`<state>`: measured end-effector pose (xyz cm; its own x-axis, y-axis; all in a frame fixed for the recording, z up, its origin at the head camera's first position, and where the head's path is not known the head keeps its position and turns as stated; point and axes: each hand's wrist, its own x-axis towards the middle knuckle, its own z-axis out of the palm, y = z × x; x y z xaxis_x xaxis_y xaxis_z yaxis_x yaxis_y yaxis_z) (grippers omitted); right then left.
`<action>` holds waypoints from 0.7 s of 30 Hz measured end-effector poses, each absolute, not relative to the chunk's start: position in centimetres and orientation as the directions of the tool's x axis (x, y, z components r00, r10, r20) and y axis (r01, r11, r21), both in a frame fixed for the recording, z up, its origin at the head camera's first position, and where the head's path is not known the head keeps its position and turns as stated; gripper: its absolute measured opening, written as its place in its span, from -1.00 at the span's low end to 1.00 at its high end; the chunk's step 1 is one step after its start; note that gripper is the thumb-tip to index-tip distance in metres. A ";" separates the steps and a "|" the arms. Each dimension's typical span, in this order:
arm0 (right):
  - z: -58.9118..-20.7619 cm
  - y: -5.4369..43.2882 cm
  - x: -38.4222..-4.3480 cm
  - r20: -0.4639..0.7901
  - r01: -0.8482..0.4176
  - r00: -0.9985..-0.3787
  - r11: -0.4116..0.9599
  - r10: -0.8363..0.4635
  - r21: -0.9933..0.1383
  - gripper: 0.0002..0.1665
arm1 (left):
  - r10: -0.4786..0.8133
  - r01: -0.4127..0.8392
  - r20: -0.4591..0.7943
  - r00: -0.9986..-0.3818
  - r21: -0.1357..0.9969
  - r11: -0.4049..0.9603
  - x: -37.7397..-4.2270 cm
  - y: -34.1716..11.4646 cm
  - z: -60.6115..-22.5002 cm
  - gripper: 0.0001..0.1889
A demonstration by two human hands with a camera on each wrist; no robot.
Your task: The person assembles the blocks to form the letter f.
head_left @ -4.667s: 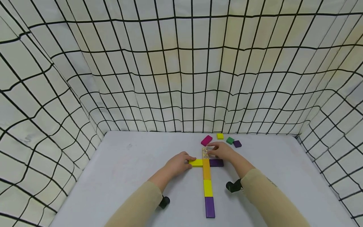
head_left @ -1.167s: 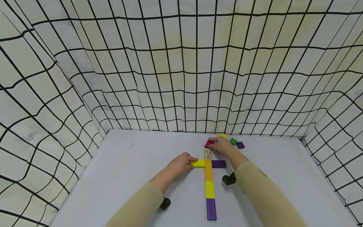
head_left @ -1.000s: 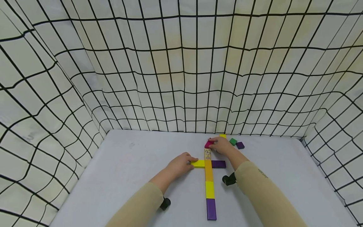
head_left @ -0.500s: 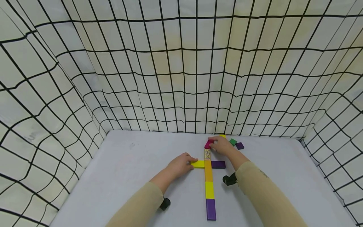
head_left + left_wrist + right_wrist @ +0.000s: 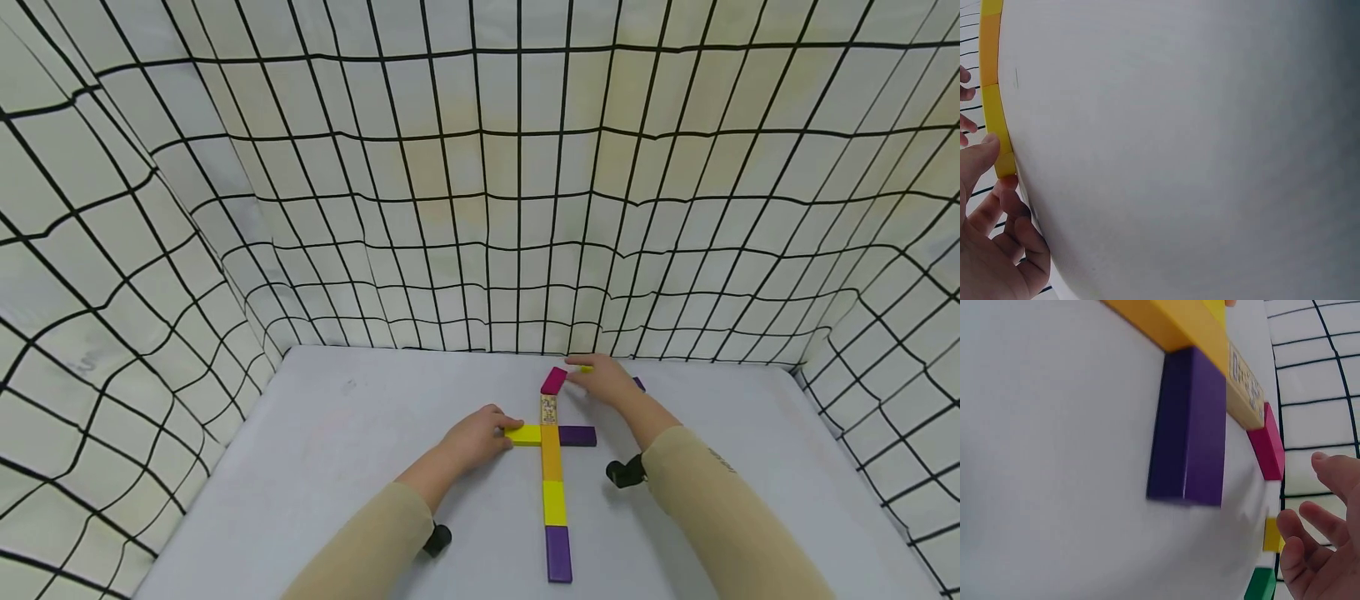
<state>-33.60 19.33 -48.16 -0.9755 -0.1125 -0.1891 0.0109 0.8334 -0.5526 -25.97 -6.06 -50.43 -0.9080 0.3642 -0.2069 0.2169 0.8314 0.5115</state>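
Observation:
Several flat coloured blocks lie on the white table in a cross shape. My left hand (image 5: 474,435) pinches the outer end of the yellow block (image 5: 525,434) that forms the left arm; its thumb lies on it in the left wrist view. An orange block (image 5: 551,450) is at the crossing, with a purple block (image 5: 577,436) as the right arm. Above it lies a pale printed block (image 5: 549,408), and a magenta block (image 5: 554,381) slants right from its far end. My right hand (image 5: 603,382) holds nothing, its fingers spread just right of the magenta block.
Another yellow block (image 5: 554,502) and a purple block (image 5: 558,553) continue the stem towards me. In the right wrist view, a small yellow block (image 5: 1272,535) and a green block (image 5: 1261,584) lie near my right fingers. Black netting (image 5: 517,250) encloses the table.
My right hand reached the magenta block and set it slanting against the printed block's far end. It has since let go and moved right. My left hand stays on the yellow block.

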 end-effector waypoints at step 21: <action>-48.3 22.9 -34.8 -0.136 0.009 -0.989 0.887 -0.061 -0.461 -0.48 | 0.359 0.212 -0.207 -0.910 0.513 0.832 -25.9 -6.0 -50.5 -0.63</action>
<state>-34.84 22.86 -48.31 -0.9888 -0.0605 -0.1362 0.0093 0.8872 -0.4614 -25.94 -6.03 -50.52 -0.9101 0.3592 -0.2068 0.2119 0.8321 0.5126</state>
